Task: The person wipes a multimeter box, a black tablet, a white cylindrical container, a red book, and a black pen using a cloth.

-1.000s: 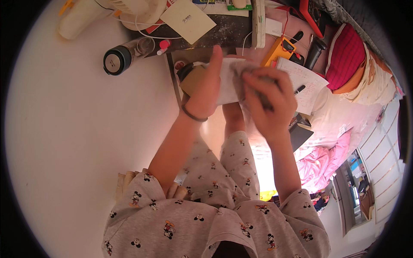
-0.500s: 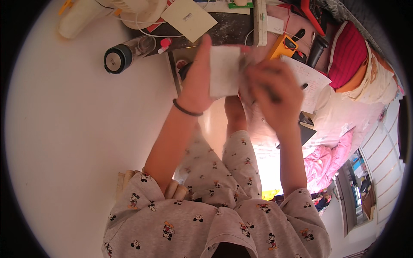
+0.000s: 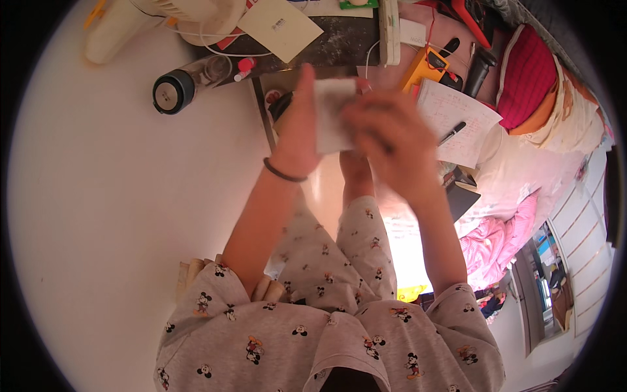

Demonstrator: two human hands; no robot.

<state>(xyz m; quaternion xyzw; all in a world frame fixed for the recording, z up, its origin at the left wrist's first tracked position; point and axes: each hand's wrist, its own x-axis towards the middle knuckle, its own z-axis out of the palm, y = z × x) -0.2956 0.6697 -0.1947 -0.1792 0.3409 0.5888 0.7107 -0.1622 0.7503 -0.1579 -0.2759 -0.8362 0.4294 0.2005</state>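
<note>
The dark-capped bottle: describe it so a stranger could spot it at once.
Start at the big pale surface filling the picture's left. Near its upper edge, left of the raised left hand, lies a clear bottle on its side. Its round black cap faces the camera, unlike the flat papers nearby.

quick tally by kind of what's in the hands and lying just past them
white paper piece, held by left hand and right hand: 1
dark-capped bottle: 1
yellow handheld meter: 1
written sheet: 1
black pen: 1
beige card: 1
total: 6
</note>
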